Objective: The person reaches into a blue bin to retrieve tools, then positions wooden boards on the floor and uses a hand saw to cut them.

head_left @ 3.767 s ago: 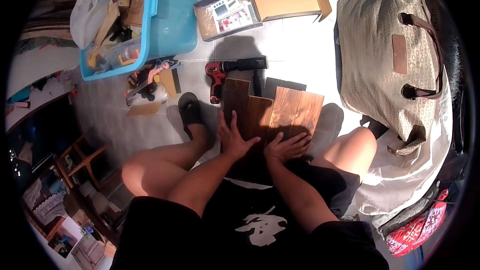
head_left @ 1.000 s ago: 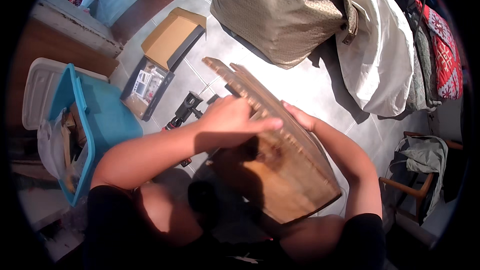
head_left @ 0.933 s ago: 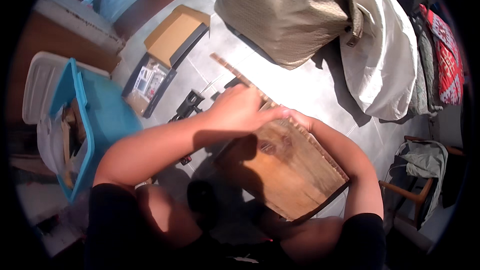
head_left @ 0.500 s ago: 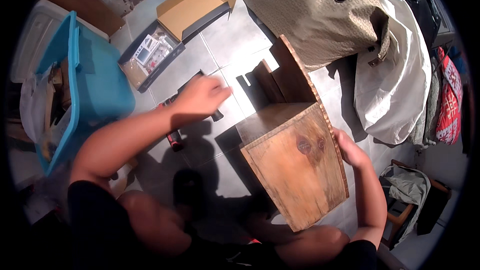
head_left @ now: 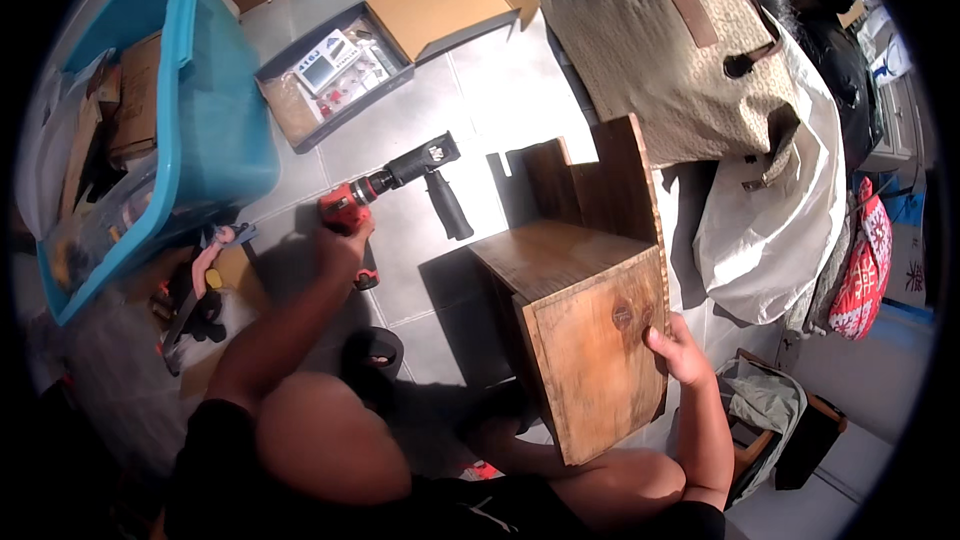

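Observation:
My left hand (head_left: 347,243) is wrapped round the body of a red and black power drill (head_left: 343,206) that lies on the tiled floor. Toward the drill's far right end are a long black attachment (head_left: 418,160) and a black side handle (head_left: 448,208). With its thumb on the front face and its fingers behind, my right hand (head_left: 677,350) grips the right edge of a wooden box (head_left: 600,350). This box, made of brown planks with a taller rough-edged board on its right side, rests tilted against my legs.
A blue plastic bin (head_left: 225,140) filled with odds and ends stands at the left. Beyond the drill lies an opened cardboard box (head_left: 440,10) with small packets inside. A beige patterned bag (head_left: 660,70) sits at the far right, beside white sheeting (head_left: 770,250). Near my legs is a black tape roll (head_left: 378,355).
My left hand has moved down and left from above the drill and closed on it. My right thumb now shows on the box's front face. The view has shifted.

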The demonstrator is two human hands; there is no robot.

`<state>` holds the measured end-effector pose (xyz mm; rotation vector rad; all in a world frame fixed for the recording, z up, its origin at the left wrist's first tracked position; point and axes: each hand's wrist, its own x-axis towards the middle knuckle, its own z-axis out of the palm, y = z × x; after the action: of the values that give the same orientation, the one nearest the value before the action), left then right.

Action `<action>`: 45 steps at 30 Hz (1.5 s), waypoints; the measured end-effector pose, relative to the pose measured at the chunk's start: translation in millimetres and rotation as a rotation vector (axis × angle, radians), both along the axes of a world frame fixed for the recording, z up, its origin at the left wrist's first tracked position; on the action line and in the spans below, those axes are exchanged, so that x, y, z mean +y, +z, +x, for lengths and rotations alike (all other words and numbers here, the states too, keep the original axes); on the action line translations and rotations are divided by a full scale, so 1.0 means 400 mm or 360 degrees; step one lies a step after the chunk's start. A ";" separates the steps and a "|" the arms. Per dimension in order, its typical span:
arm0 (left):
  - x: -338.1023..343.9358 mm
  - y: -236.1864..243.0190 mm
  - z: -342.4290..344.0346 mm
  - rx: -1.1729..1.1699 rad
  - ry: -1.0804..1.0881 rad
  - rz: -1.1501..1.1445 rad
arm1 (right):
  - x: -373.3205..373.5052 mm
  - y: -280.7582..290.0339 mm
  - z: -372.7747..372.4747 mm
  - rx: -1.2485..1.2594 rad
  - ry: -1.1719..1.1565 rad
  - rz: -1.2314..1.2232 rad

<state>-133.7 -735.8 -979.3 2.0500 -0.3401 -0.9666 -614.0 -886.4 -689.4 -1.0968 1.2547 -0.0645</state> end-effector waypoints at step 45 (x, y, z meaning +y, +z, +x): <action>-0.002 0.076 -0.010 0.0053 -0.0139 -0.0026 | 0.036 -0.076 -0.008 -0.0267 -0.0496 0.0475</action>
<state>-137.6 -736.6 -948.7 2.0160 -0.4214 -1.0458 -617.1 -872.1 -719.6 -0.6216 1.2279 -0.1949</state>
